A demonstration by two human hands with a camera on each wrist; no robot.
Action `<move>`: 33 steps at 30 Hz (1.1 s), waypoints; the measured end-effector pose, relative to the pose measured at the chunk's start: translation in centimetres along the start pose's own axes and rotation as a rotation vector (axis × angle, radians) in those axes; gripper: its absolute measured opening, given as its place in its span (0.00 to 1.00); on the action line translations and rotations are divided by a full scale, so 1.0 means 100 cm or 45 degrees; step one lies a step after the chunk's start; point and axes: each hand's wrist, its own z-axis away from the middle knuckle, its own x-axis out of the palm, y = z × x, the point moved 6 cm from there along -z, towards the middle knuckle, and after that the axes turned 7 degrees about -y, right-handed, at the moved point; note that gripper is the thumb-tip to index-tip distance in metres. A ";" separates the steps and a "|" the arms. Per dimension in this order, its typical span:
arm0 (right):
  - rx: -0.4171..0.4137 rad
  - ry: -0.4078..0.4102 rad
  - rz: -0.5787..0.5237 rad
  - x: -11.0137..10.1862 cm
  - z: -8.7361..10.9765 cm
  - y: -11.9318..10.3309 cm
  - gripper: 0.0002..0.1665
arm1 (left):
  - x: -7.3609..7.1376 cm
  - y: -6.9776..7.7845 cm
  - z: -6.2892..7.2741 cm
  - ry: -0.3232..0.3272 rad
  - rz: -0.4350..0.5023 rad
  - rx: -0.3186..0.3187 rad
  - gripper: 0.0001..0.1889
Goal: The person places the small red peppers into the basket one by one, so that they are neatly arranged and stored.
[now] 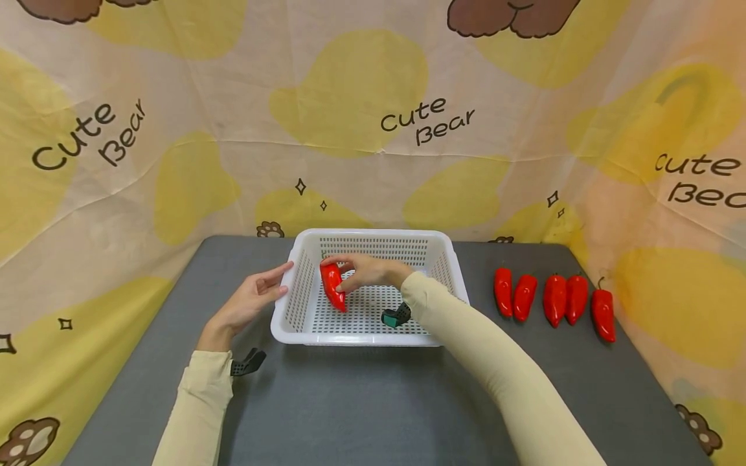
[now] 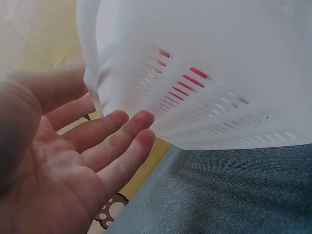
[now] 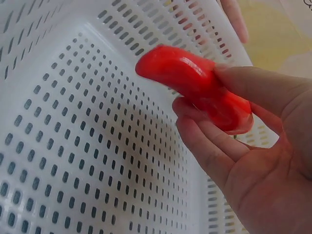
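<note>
Sleeves: nearest to the camera, the right sleeve (image 1: 507, 375) and the left sleeve (image 1: 195, 401), both cream, are seen at the lower edge of the head view.
Right hand (image 1: 373, 270): the held pepper (image 1: 332, 287) is grasped by it, between the thumb and the fingers.
Held pepper: it is red and shiny, and it is held tilted inside the white basket (image 1: 361, 339), near the left wall; whether the floor of the basket is touched by it cannot be told.
Left hand (image 1: 247, 304): the left rim of the basket is touched by it, with fingers nearly straight and not clenched.
Basket: slots are cut in its walls and floor, and some red is seen through the wall in the left wrist view.
Row of peppers: five other peppers (image 1: 555, 300), also red, are laid to the right of the basket, well apart from it.
Surface (image 1: 361, 401): the basket and the row are carried by it; it is dark grey.
Cloth (image 1: 361, 90): "Cute Bear" is printed on it, among yellow patches.
</note>
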 end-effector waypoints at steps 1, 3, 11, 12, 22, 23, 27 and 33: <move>0.005 -0.004 -0.024 0.001 -0.002 0.001 0.42 | 0.000 0.000 0.000 0.000 0.002 0.001 0.33; 0.011 -0.012 -0.056 0.002 -0.005 0.002 0.42 | 0.000 0.000 0.001 0.003 0.004 -0.008 0.33; 0.038 -0.044 -0.162 0.010 -0.015 0.004 0.40 | 0.000 0.001 0.002 0.013 -0.013 -0.032 0.33; 0.045 -0.046 -0.166 0.011 -0.016 0.004 0.39 | 0.000 0.001 0.003 0.017 -0.012 -0.035 0.33; 0.103 -0.045 -0.082 0.019 -0.025 0.007 0.38 | 0.000 0.001 0.002 0.022 -0.043 -0.040 0.32; 0.113 -0.047 -0.073 0.019 -0.025 0.007 0.38 | 0.000 0.001 0.002 0.025 -0.047 -0.044 0.32; 0.147 -0.056 -0.047 0.022 -0.026 0.009 0.38 | -0.001 0.000 0.001 0.036 -0.056 -0.062 0.33; 0.152 -0.059 -0.051 0.025 -0.024 0.007 0.40 | 0.000 0.000 0.001 0.038 -0.066 -0.071 0.33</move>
